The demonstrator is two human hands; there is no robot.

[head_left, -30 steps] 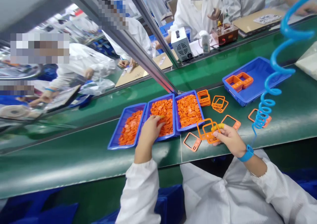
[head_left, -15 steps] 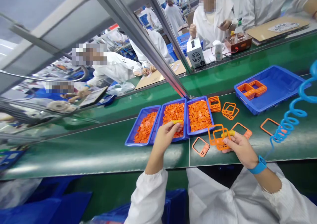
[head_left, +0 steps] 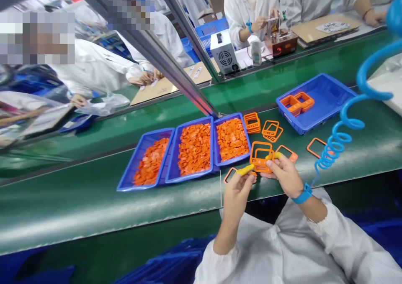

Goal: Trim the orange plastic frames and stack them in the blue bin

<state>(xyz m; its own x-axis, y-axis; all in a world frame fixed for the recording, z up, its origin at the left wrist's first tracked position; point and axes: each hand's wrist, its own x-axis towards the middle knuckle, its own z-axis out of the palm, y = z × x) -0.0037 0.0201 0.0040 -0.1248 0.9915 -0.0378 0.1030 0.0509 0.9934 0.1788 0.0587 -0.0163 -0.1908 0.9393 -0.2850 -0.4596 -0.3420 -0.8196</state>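
Note:
My right hand (head_left: 285, 176), a yellow cover on one finger and a blue band at the wrist, grips two overlapping orange plastic frames (head_left: 255, 160) by their right side, above the bench. Close to their lower left edge is my left hand (head_left: 236, 190), its yellow-covered index finger and thumb brought together; whether a small piece sits between them is hidden. Beneath the left hand, partly covered, lies another orange frame (head_left: 228, 176). Three blue trays of small orange pieces stand to the left: a left one (head_left: 128, 176), a middle one (head_left: 173, 167) and a right one (head_left: 215, 144).
Beyond my hands are a stack of orange frames (head_left: 252, 123) and loose frames (head_left: 271, 130). A larger blue tray (head_left: 329, 102) holds more frames. A coiled blue cord (head_left: 341, 138) hangs on the right. A metal post (head_left: 185, 81) rises behind the trays. Co-workers sit across the green bench.
My left hand has moved from over the middle tray rightward to beside the held frames. My right hand still holds them. The whole view has shifted, so bench items appear further left.

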